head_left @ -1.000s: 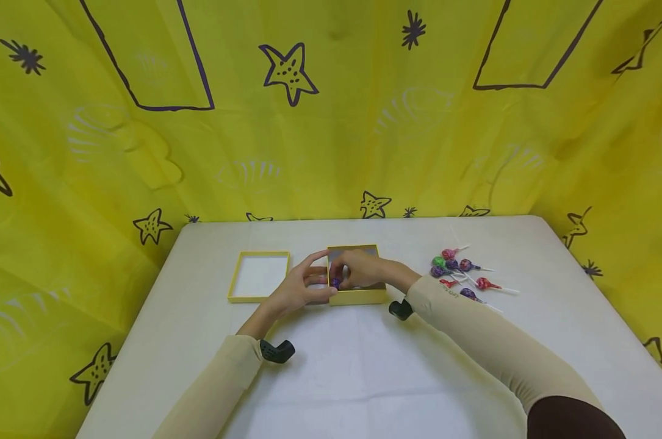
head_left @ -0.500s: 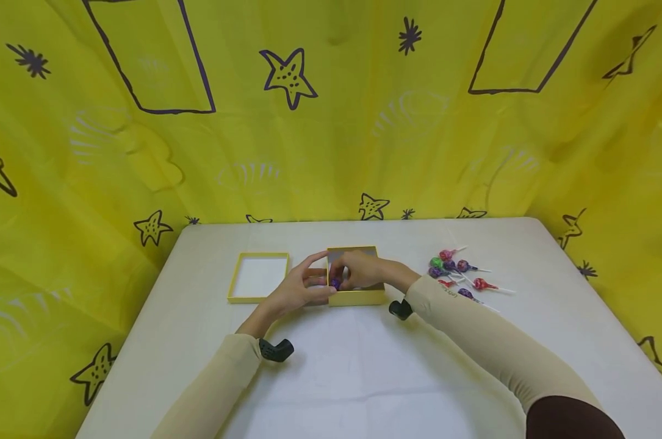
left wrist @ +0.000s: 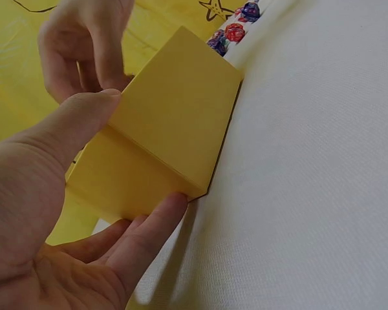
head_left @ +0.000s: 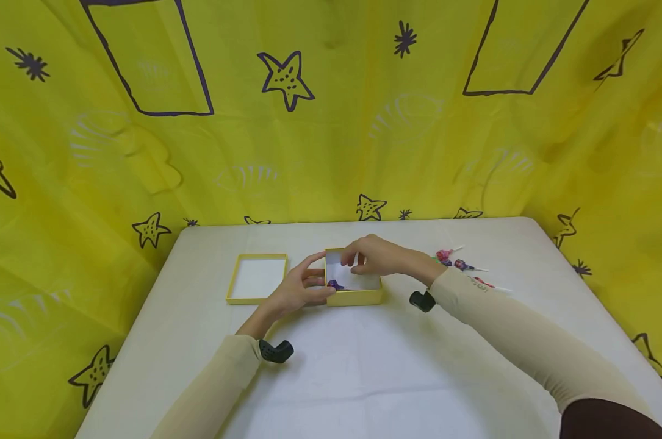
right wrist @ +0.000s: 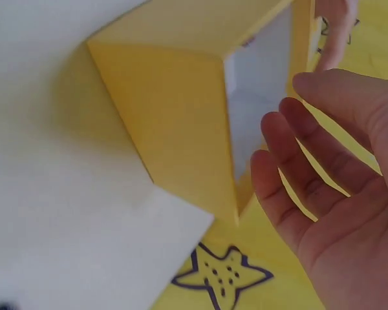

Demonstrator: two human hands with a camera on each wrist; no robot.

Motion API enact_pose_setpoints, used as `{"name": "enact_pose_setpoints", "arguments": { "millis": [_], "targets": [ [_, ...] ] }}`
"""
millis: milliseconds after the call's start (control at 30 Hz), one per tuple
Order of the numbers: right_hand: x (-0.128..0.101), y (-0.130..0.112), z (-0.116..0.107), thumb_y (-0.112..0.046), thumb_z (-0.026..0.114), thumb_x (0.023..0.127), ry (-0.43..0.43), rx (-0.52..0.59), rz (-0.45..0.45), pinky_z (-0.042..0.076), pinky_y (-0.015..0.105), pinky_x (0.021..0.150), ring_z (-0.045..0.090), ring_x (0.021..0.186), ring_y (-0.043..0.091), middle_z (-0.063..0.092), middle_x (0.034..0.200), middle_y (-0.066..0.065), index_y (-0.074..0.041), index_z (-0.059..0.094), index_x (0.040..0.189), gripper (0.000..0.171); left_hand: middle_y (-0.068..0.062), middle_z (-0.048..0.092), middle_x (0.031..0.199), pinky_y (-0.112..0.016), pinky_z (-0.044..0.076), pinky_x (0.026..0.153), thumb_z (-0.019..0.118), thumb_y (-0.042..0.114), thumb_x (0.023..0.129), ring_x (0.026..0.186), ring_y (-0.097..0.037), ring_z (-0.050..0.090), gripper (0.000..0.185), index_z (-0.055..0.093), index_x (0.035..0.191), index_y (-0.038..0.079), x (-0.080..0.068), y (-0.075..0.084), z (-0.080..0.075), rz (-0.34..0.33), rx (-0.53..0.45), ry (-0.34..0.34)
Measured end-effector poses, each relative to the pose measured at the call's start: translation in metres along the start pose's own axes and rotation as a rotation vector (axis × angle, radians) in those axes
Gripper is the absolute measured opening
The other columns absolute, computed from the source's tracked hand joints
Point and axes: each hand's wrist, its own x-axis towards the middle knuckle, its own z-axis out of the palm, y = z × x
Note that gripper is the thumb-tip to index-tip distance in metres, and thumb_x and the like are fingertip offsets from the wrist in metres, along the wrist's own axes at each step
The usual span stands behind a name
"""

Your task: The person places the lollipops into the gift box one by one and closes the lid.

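A yellow box is seen standing open-topped on the bench, and a purple-wrapped lollipop is seen lying inside at its near left corner. The box is gripped at its left side by the left hand, the thumb set at the near corner and the index finger at the far one. Over the opening, the right hand is held with fingers loosely bent and parted, and nothing is held in it.

To the left of the box, a shallow yellow-edged lid is laid with its white inside up; the gap between is partly filled by the left hand. To the right of the box, a group of loose lollipops is partly covered by the right sleeve, by which that side is crossed.

Behind the box, a strip of bench is left before its far edge and the yellow curtain; in front, a broad stretch of white cloth is left.

By the left wrist view, the thumb is shown at the rim and fingers against the outer wall; by the right wrist view, the right fingertips are shown beside the opening.
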Motion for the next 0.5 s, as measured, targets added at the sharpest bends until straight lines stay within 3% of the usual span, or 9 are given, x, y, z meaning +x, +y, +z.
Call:
{"name": "enact_pose_setpoints", "arguments": {
  "millis": [367,500],
  "targets": [
    [-0.053,0.009,-0.046,-0.001,0.069,0.095,0.13,-0.049,0.0,0.06,0.041,0.084,0.069,0.091,0.021,0.074,0.109,0.007,-0.004,0.075,0.112,0.019,-0.021,0.047,0.149,-0.042,0.061,0.087,0.083,0.012,0.088,0.128,-0.035,0.055,0.091,0.032,0.161,0.031,-0.001,-0.002,0.0,0.007,0.041,0.021],
    [-0.073,0.015,-0.058,0.001,0.07,0.094,0.161,-0.073,0.035,0.06,0.035,0.078,0.068,0.09,0.021,0.074,0.108,0.006,-0.004,0.074,0.111,0.019,-0.023,0.046,0.149,-0.042,0.061,0.087,0.081,0.012,0.09,0.128,-0.036,0.055,0.091,0.03,0.162,0.028,0.0,-0.002,0.0,0.032,0.05,0.009]
  ]
}}
